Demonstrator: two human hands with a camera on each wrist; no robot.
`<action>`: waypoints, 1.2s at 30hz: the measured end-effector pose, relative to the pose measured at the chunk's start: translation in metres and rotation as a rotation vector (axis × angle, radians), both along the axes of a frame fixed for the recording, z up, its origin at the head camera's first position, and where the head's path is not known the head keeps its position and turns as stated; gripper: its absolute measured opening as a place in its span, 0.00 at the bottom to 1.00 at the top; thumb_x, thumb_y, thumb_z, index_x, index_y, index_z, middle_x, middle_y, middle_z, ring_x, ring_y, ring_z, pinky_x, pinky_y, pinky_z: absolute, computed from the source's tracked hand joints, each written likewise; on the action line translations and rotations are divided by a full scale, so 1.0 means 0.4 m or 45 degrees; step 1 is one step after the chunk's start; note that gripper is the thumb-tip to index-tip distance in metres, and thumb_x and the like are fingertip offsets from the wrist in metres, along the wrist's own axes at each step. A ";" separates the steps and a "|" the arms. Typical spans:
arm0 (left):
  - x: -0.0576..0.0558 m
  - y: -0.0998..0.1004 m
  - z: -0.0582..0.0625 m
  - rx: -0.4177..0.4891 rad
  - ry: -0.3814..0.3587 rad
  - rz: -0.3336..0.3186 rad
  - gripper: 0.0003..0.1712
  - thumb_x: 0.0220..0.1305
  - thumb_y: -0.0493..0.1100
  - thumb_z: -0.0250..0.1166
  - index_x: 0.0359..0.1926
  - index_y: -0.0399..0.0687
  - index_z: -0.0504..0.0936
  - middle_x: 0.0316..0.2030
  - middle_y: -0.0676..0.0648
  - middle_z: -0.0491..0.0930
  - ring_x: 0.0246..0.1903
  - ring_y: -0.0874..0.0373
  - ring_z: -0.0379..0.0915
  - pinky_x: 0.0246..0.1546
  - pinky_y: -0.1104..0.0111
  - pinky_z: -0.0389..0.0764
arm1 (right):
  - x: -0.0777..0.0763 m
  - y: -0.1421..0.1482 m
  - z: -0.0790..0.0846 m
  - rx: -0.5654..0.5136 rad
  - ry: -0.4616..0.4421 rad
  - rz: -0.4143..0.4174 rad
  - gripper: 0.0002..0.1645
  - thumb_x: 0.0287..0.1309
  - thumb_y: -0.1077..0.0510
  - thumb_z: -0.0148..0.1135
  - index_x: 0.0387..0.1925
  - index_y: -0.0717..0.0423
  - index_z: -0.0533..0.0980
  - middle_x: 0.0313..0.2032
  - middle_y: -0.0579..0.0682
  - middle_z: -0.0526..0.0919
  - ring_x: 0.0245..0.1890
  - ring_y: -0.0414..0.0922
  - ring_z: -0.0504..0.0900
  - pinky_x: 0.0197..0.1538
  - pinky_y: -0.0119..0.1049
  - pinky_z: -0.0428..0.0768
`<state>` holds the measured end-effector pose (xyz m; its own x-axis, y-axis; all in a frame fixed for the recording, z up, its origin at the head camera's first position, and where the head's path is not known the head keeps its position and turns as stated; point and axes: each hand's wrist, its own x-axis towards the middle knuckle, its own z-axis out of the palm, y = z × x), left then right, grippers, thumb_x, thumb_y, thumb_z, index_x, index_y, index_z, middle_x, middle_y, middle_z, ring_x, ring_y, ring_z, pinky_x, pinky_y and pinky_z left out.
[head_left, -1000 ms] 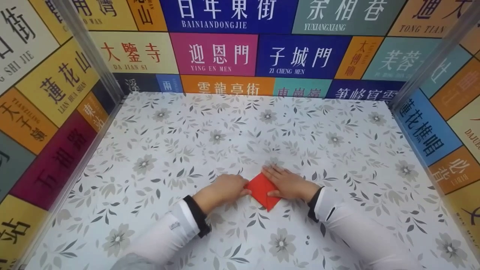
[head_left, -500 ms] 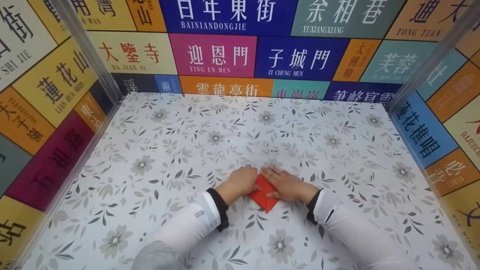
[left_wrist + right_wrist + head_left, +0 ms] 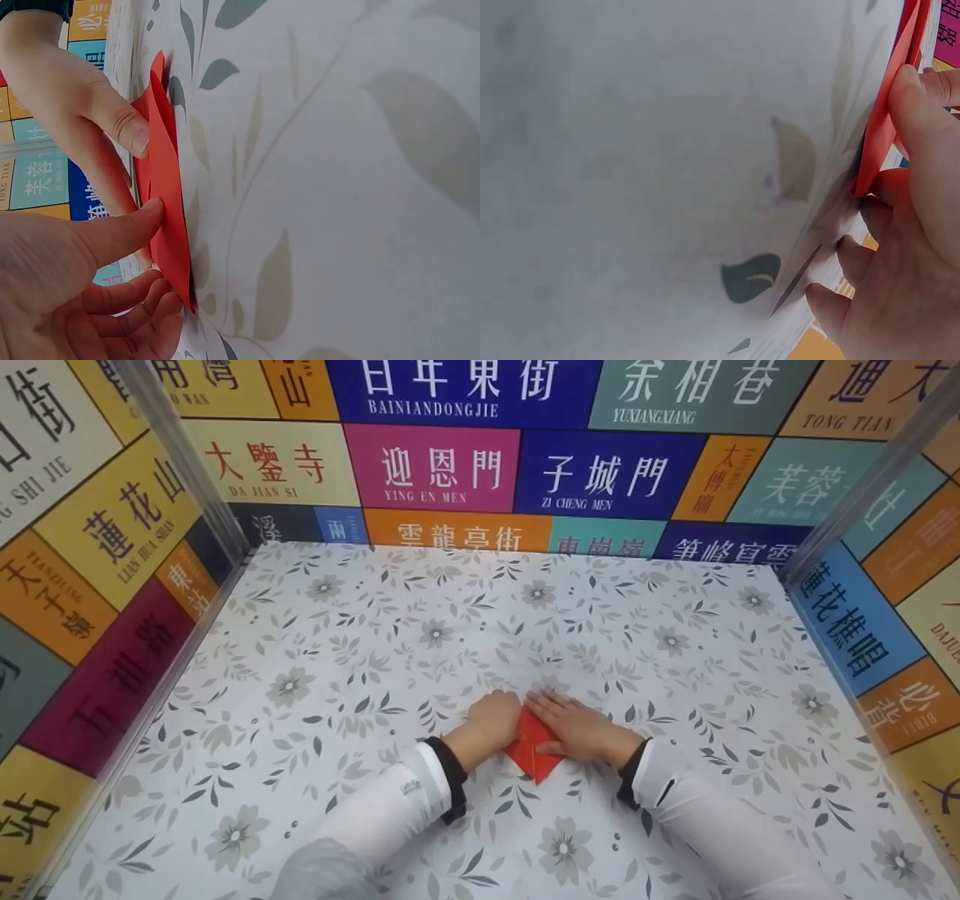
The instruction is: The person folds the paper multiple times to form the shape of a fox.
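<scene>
A folded sheet of red origami paper [image 3: 534,750] lies on the patterned tabletop, one corner pointing toward the person. At its left edge is my left hand [image 3: 495,721]; in the left wrist view its thumb [image 3: 139,229] rests on the upper layer, with curled fingers [image 3: 142,300] at the paper's edge. My right hand [image 3: 581,729] lies flat over the right side, fingers extended, covering part of the sheet. From the right wrist view, the right thumb [image 3: 907,94] presses the red paper [image 3: 883,142] while the other fingers spread onto the table.
White table covering [image 3: 420,675] printed with grey flowers and leaves extends around the hands. Upright panels of colourful street-name signs [image 3: 442,469] stand along the back and both sides. Clear strips [image 3: 199,472] line the corners.
My left hand has moved right and slightly away from the person, over the paper's left part, and now covers more of it. The right hand stays in place.
</scene>
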<state>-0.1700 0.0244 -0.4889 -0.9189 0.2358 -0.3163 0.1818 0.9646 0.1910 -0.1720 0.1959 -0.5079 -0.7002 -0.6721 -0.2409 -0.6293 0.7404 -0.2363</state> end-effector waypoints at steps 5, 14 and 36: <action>-0.002 0.004 0.000 0.014 -0.017 0.057 0.23 0.55 0.47 0.71 0.50 0.41 0.79 0.46 0.42 0.82 0.45 0.50 0.79 0.41 0.59 0.83 | 0.007 -0.013 0.001 -0.006 0.034 -0.124 0.51 0.58 0.45 0.65 0.72 0.66 0.53 0.72 0.63 0.58 0.73 0.60 0.55 0.71 0.54 0.60; -0.002 -0.001 -0.001 0.030 0.014 0.034 0.23 0.56 0.46 0.69 0.50 0.40 0.77 0.44 0.42 0.81 0.44 0.49 0.78 0.40 0.60 0.83 | 0.035 -0.043 0.017 0.013 0.211 -0.313 0.43 0.50 0.44 0.72 0.56 0.70 0.67 0.53 0.64 0.73 0.49 0.58 0.73 0.50 0.51 0.79; 0.003 -0.015 -0.011 0.130 0.030 0.005 0.24 0.56 0.47 0.71 0.49 0.39 0.77 0.44 0.40 0.80 0.42 0.48 0.77 0.39 0.60 0.82 | 0.014 -0.043 0.002 -0.365 -0.155 -0.559 0.29 0.40 0.58 0.79 0.40 0.61 0.70 0.33 0.52 0.75 0.33 0.46 0.73 0.38 0.37 0.74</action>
